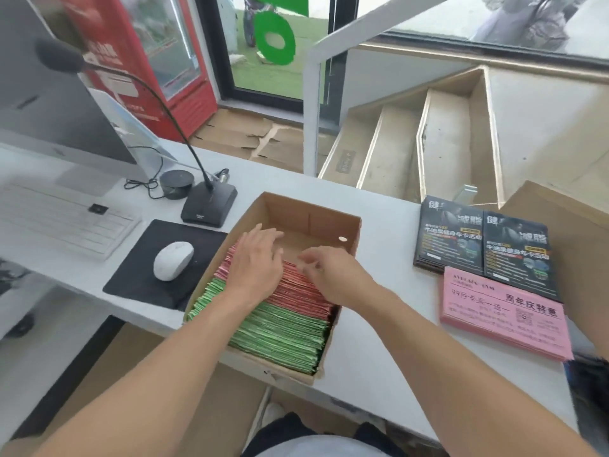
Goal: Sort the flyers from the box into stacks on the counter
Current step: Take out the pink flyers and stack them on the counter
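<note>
The white counter [379, 341] carried an open cardboard box [349, 232], long axis running near-left to far-right, its far end bare. Green flyers [280, 334] stood nearest, red flyers [303, 291] behind. The left hand [255, 262] lay flat and open on the red edges; the right hand [329, 268] pinched some loosely. Black flyer stacks [484, 245] and a pink stack [501, 311] lay right; a mouse [173, 260] sat left

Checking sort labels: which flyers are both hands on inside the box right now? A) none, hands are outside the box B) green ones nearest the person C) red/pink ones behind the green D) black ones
C: the left hand lies flat on the red flyers and the right hand fingers their top edges, while the green flyers nearer the person in the box are untouched.
</note>
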`<state>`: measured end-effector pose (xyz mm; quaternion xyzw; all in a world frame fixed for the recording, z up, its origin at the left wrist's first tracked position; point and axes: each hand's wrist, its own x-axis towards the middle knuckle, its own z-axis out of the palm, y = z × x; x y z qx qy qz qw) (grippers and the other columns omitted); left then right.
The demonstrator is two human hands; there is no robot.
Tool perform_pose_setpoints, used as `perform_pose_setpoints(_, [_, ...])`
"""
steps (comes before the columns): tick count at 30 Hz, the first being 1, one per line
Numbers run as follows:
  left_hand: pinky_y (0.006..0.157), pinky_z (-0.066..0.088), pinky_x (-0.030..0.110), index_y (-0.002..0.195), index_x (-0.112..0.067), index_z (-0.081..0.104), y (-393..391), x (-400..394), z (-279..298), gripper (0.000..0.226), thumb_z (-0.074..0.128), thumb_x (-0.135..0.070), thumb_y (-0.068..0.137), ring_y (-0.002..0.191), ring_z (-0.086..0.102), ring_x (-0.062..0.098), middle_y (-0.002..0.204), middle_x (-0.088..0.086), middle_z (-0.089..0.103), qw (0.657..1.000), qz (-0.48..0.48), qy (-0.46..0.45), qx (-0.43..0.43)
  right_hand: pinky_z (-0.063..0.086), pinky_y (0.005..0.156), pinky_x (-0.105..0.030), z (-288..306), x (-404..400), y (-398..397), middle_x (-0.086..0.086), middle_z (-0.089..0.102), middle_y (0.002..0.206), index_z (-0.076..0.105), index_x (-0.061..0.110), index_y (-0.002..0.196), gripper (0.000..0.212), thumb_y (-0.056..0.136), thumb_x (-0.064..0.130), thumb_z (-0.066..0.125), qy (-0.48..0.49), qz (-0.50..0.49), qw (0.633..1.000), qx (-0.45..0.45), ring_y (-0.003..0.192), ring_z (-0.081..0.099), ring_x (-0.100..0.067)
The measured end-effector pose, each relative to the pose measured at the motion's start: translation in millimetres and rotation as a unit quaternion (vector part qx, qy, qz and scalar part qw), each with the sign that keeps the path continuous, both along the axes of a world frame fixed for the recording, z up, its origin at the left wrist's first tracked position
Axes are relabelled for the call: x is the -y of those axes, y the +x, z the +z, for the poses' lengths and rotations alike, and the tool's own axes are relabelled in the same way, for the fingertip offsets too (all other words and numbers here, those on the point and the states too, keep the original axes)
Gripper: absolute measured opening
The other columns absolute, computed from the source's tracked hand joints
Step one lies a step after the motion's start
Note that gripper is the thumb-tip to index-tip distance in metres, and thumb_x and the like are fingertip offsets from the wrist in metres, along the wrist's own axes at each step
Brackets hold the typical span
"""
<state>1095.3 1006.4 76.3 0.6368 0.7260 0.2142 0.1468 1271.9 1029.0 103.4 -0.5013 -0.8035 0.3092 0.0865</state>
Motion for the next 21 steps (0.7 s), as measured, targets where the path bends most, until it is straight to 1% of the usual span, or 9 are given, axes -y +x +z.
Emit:
perform_pose_setpoints(1, [0.126,0.015,0.041,0.142,-0.019,0.052,-9,2,-5,0.041,0.046,-0.032,0.104,0.150,0.027,0.017,0.152,0.000,0.049,0.999,-0.015,-0.012,-0.033,0.049,0.098,-0.034,-2,-2,-9,0.002,0.069,0.126,0.068,0.021,0.128,0.033,0.104,0.036,0.052,-0.008,0.011,1.000,0.027,0.117,0.062,-0.019])
perform_pose_setpoints(3, [0.127,0.009,0.040,0.146,-0.020,0.049,-17,5,-11,0.046,0.040,-0.038,0.105,0.152,0.023,0.017,0.155,-0.002,0.046,0.997,-0.035,-0.023,-0.061,0.051,0.088,-0.035,-5,-7,-20,0.002,0.073,0.111,0.073,0.021,0.118,0.031,0.104,0.040,0.052,-0.023,0.025,0.998,0.060,0.105,0.066,-0.021])
perform_pose_setpoints(5, [0.127,0.007,0.040,0.150,-0.020,0.045,-17,7,-11,0.049,0.036,-0.039,0.105,0.153,0.020,0.015,0.157,-0.003,0.043,0.997,-0.042,-0.016,-0.066,0.050,0.079,-0.031,-5,-15,-23,0.007,0.071,0.096,0.075,0.025,0.111,0.029,0.101,0.045,0.056,-0.062,0.014,0.997,0.054,0.093,0.065,-0.016])
perform_pose_setpoints(9, [0.128,0.006,0.041,0.154,-0.021,0.037,-17,7,-14,0.051,0.031,-0.039,0.106,0.154,0.016,0.014,0.160,-0.004,0.038,0.997,-0.041,-0.010,-0.071,0.044,0.065,-0.019,-9,-30,-21,0.017,0.068,0.084,0.076,0.030,0.106,0.026,0.097,0.050,0.062,-0.106,0.003,0.993,0.052,0.081,0.063,-0.005])
perform_pose_setpoints(11, [0.128,0.005,0.041,0.155,-0.021,0.035,-19,7,-16,0.052,0.030,-0.038,0.106,0.154,0.014,0.013,0.160,-0.004,0.037,0.997,-0.043,-0.013,-0.070,0.043,0.065,-0.017,-10,-34,-22,0.017,0.068,0.085,0.077,0.030,0.105,0.025,0.096,0.049,0.063,-0.117,-0.001,0.992,0.054,0.081,0.062,-0.003])
perform_pose_setpoints(15, [0.128,0.003,0.041,0.156,-0.020,0.031,-21,6,-16,0.053,0.027,-0.037,0.107,0.155,0.009,0.014,0.162,-0.004,0.033,0.996,-0.052,-0.013,-0.071,0.047,0.076,-0.024,-8,-40,-25,0.009,0.074,0.097,0.079,0.028,0.108,0.026,0.095,0.047,0.066,-0.141,-0.011,0.988,0.057,0.089,0.065,-0.009])
perform_pose_setpoints(16, [0.128,0.003,0.041,0.157,-0.020,0.030,-21,6,-16,0.053,0.026,-0.037,0.107,0.156,0.008,0.014,0.163,-0.003,0.032,0.996,-0.053,-0.012,-0.071,0.047,0.076,-0.024,-8,-40,-25,0.010,0.074,0.095,0.079,0.028,0.106,0.025,0.095,0.047,0.067,-0.145,-0.015,0.988,0.054,0.089,0.065,-0.009])
perform_pose_setpoints(19, [0.127,0.003,0.042,0.157,-0.020,0.030,-21,6,-17,0.053,0.028,-0.034,0.106,0.156,0.007,0.015,0.164,-0.003,0.031,0.995,-0.057,-0.006,-0.076,0.043,0.069,-0.020,-6,-40,-24,0.018,0.069,0.083,0.080,0.029,0.104,0.022,0.093,0.046,0.070,-0.168,-0.030,0.985,0.037,0.079,0.061,-0.004])
perform_pose_setpoints(21, [0.127,0.003,0.043,0.157,-0.020,0.030,-22,6,-17,0.053,0.030,-0.032,0.105,0.156,0.007,0.014,0.163,-0.004,0.032,0.996,-0.059,-0.001,-0.073,0.047,0.076,-0.022,-5,-41,-21,0.016,0.071,0.090,0.080,0.029,0.102,0.020,0.091,0.044,0.072,-0.193,-0.037,0.980,0.013,0.089,0.063,-0.005])
